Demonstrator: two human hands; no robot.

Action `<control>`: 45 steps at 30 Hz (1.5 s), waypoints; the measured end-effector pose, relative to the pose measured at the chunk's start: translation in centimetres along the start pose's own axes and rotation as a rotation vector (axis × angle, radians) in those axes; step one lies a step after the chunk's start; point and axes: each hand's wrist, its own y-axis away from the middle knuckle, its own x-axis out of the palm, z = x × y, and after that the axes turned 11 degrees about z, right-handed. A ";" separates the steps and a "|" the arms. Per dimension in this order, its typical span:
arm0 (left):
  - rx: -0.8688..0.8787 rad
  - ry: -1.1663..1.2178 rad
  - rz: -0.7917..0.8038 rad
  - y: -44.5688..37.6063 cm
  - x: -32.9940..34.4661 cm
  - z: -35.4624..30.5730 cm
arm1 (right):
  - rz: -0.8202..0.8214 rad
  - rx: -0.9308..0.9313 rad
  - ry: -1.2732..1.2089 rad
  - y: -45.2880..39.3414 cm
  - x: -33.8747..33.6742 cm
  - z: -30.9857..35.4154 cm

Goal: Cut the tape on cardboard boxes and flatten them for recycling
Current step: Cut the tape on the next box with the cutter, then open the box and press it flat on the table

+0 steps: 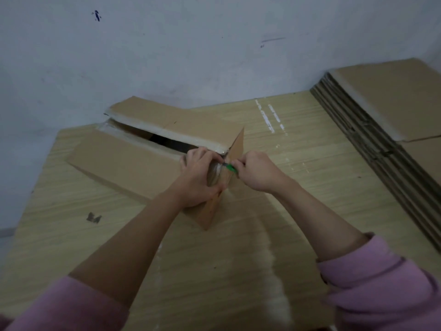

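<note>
Cardboard box (124, 161): a long brown carton lying on the desk (59, 235), its far end near the wall, its near end under the person's hands.
Box top: the two long flaps stand slightly apart, with a dark slit between them and pale tape residue along their edges.
Near end flap (235, 149): stands up on edge between the two hands, tilted.
Left hand (199, 179): fingers curled over the near end of the box, gripping the cardboard where a patch of clear tape (214, 173) shows beside the thumb.
Right hand (256, 172): fingers closed around a small green-handled cutter (231, 168), its tip touching the taped seam just beside the left hand's fingertips.
Sleeves: pink, pushed up on both forearms, at the bottom corners of the head view.
Desk: pale wood-grain surface with white smears near its far edge and a broad whitish streak near the person.
Dark scrap (93, 218): a small piece lying on the desk, left of the left forearm, well apart from the box.
Flattened stack (381, 130): many folded cartons piled at the right, against the wall.
Wall (167, 44): pale, with a few dark marks.
</note>
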 end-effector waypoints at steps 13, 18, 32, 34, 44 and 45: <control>0.019 0.040 0.032 -0.1 -0.1 0.5 | 0.023 -0.099 0.055 2.3 0.4 -1.0; 0.009 0.042 0.092 -0.2 -0.5 0.5 | -0.184 0.141 0.118 4.5 1.2 -6.2; 0.216 0.136 0.131 0.7 -0.1 -2.1 | -0.661 -0.368 0.237 4.4 2.2 -5.7; 0.244 0.075 0.117 0.6 -0.9 -2.6 | -0.601 -0.410 0.333 3.1 1.2 -4.6; 0.045 0.018 0.247 2.3 -9.9 -5.5 | -0.859 -0.335 -0.051 1.3 -3.4 -2.6; -0.044 -0.002 0.318 2.3 -10.3 -5.6 | -0.905 -0.304 0.017 1.2 -3.6 -2.6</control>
